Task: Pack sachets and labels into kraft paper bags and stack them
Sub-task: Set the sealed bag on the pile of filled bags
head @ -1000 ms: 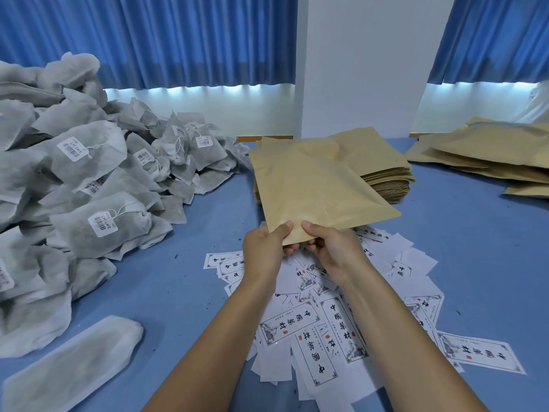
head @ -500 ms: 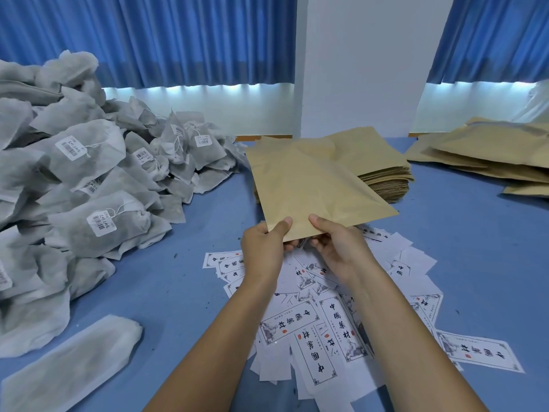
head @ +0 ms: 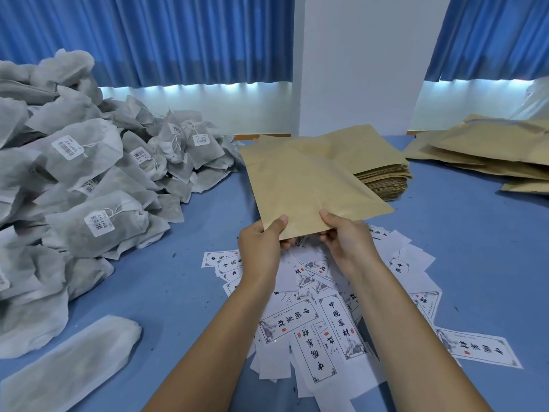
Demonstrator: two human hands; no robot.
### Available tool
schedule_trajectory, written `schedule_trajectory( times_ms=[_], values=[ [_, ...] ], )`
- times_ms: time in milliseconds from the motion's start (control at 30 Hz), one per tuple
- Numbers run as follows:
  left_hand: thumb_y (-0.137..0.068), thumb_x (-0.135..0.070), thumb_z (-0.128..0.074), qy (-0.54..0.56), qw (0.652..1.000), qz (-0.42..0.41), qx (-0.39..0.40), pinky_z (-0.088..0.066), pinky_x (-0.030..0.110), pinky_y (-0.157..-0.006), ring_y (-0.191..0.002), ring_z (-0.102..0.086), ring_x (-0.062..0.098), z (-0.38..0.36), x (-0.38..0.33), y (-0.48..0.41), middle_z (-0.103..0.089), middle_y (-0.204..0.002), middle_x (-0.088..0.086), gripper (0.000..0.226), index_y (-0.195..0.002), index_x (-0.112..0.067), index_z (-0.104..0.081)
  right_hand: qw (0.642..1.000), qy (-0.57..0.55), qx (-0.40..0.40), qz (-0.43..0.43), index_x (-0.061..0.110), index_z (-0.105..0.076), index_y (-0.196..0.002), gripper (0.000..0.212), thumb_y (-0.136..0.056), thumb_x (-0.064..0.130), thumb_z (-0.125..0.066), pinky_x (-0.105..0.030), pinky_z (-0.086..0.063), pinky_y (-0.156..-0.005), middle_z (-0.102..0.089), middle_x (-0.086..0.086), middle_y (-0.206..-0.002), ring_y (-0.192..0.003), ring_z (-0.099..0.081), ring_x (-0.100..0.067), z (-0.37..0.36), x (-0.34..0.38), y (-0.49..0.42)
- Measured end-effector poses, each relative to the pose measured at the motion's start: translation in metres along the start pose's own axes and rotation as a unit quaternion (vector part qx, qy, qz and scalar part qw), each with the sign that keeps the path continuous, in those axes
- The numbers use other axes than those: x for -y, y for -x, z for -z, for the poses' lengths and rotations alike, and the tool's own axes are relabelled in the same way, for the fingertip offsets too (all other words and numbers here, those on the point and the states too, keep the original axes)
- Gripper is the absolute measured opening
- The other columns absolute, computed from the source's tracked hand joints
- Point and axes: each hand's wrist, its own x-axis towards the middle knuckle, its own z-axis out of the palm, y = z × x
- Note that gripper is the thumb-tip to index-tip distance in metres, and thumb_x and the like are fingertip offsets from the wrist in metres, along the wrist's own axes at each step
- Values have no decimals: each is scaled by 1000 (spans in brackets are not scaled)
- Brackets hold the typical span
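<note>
Since the frame a second ago, both hands have slid slightly apart along the near edge of the flat tan kraft paper bag (head: 312, 188), and the right thumb now lies further onto its top face. The bag itself has barely shifted. The left hand (head: 260, 245) and right hand (head: 349, 245) each pinch that near edge, thumbs on top and the other fingers (head: 292, 242) curled underneath, so the fingers are clamped on the paper. The bag is held in the air, sloping up and away from the fingers, above the scattered white printed paper labels (head: 312, 322) that lie beneath the hands and forearms.

I judge the bag to be very light, thin and fairly stiff for paper. It keeps its plane when held by one edge, but a hard squeeze would likely crease it. Its surface looks matt rather than slippery. The pinched edge is probably the mouth, and the sensible hold is there, one layer per hand, to pull it open. I cannot tell whether it has parted yet.

Well to the left of the fingers rises a heap of soft grey non-woven sachets with barcode tags (head: 89, 179). They look limp and bulky, best taken round the body. A single flat whitish sachet (head: 68, 361) lies low on the left. Just beyond the fingers sits a neat stack of empty kraft bags (head: 383, 176), and far to the right is a loose pile of kraft bags (head: 490, 150). Everything rests on a blue bench (head: 184, 278), with blue pleated curtains (head: 148, 40) and a white wall (head: 356, 55) behind.
</note>
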Motion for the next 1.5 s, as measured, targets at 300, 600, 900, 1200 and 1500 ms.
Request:
schedule_trajectory(
  times_ms=[300, 600, 900, 1200, 1500],
  values=[
    [-87, -13, -66, 11, 1000, -3, 2, -49, 26, -52, -47, -56, 16, 0, 0, -2, -68, -67, 3, 13, -74, -10, -66, 999, -4, -36, 6, 1, -59, -101, 10, -92, 6, -59, -22, -41, -49, -58, -7, -82, -58, -50, -14, 2, 3, -1],
    [-99, -15, -46, -36, 996, 49, 62, -41, 21, -37, -40, -55, 17, 2, 11, -8, -66, -56, 10, 20, -107, 3, -53, 962, 244, -98, 74, 8, -43, -66, 24, -84, -7, -47, -13, -31, -34, -43, -3, -55, -41, -41, -16, 11, 11, -3],
    [-100, -6, -38, -97, 977, -60, 182, -38, 19, -37, -38, -52, 13, -71, -15, 22, -63, -57, 9, 25, -120, -13, -51, 966, 151, -113, 178, 11, -48, -73, 22, -88, -1, -39, -19, -33, -38, -45, 3, -39, -35, -41, -12, 63, 81, 37],
    [-99, -3, -35, -76, 949, -56, 301, -38, 19, -37, -36, -50, 13, -210, 30, 109, -59, -53, 10, 27, -114, -20, -50, 946, -7, -272, 177, 20, -50, -79, 24, -92, 1, -43, -19, -27, -40, -43, 3, -62, -46, -33, -10, 210, 128, 74],
    [-99, -8, -38, -129, 910, -69, 388, -35, 18, -38, -36, -45, 8, -313, 56, 157, -60, -56, 7, 25, -116, -14, -55, 899, -175, -342, 211, 18, -54, -82, 32, -91, -8, -39, -18, -22, -37, -47, 2, -66, -40, -26, -8, 315, 153, 71]
  ],
)
